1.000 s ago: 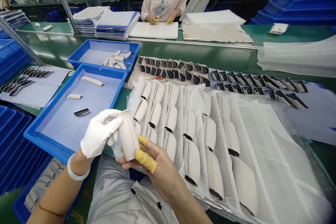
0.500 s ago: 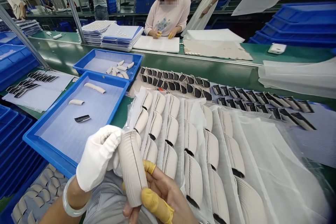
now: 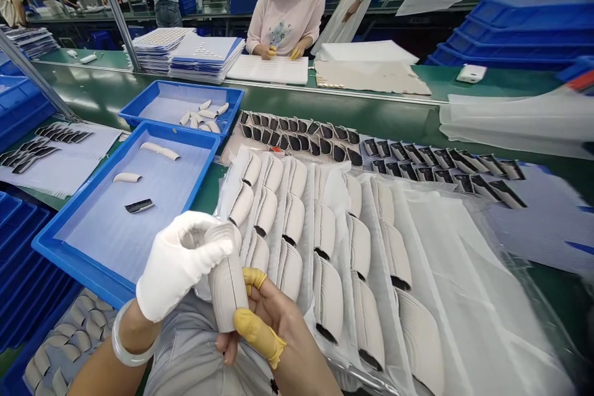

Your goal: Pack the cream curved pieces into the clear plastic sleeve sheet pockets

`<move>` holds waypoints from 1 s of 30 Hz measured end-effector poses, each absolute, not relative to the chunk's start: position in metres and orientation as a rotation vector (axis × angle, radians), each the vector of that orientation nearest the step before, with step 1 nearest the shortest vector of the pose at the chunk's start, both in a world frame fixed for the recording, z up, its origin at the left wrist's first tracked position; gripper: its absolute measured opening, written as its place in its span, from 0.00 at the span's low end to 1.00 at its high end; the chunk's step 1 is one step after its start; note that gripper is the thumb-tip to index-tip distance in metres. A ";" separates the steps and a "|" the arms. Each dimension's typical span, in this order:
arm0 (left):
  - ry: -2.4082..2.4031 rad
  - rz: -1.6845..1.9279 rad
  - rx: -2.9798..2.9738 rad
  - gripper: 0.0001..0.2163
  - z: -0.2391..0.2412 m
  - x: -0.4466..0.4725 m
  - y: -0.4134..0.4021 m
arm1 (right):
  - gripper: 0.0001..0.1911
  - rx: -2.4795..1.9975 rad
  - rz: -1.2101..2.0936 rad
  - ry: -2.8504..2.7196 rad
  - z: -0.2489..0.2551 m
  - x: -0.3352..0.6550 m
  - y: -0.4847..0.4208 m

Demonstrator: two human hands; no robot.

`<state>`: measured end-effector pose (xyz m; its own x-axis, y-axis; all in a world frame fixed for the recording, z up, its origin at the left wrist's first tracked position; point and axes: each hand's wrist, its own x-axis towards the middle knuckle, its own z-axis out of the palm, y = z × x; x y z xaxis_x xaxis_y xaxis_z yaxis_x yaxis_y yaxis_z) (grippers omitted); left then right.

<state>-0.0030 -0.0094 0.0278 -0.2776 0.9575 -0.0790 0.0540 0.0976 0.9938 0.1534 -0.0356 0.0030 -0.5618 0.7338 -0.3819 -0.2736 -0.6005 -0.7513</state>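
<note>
My left hand (image 3: 179,263), in a white glove, grips the top of a curved white ribbed part (image 3: 226,281) held upright close to my body. My right hand (image 3: 266,328), bare with yellow finger cots on thumb and forefinger, clasps the lower end of the same part. Just beyond my hands lies a clear plastic sheet (image 3: 445,241) with rows of several like white parts (image 3: 325,241) in pockets. A blue tray (image 3: 83,260) to the left holds two white parts and one dark part (image 3: 138,205).
A second blue tray (image 3: 232,96) with several white parts sits farther back. Rows of dark parts (image 3: 371,151) lie beyond the plastic sheet. Across the green belt, a person in a pink top (image 3: 285,15) handles a white sheet. Stacked blue trays (image 3: 28,272) stand at my left.
The camera view shifted slightly. My gloved left hand has moved over the top of the part, and both hands hold it a little lower and nearer than a second ago.
</note>
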 end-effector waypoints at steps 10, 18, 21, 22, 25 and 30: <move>1.741 1.278 1.554 0.03 0.032 -0.005 -0.004 | 0.27 -0.970 2.129 -1.028 -0.001 0.154 -0.034; 1.758 1.147 1.721 0.05 0.036 0.000 -0.004 | 0.29 -0.979 2.120 -1.107 0.002 0.151 -0.023; 1.752 1.154 1.760 0.05 0.035 0.002 -0.004 | 0.25 -0.960 2.186 -1.100 0.002 0.151 -0.021; 1.756 1.163 1.752 0.04 0.035 0.001 -0.004 | 0.27 -0.926 2.219 -1.098 0.003 0.152 -0.021; 1.740 1.198 1.693 0.04 0.036 -0.001 -0.004 | 0.33 -0.827 2.259 -1.091 0.006 0.156 -0.023; 1.604 0.926 1.650 0.24 0.038 -0.006 -0.008 | 0.31 -0.809 2.154 -1.105 0.007 0.160 -0.025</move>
<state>-0.0061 -0.0080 0.0375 0.0024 0.9989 0.0473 0.5408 -0.0411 0.8402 0.1602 -0.0245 0.0067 -0.6473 0.7203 -0.2495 -0.2176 -0.4883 -0.8451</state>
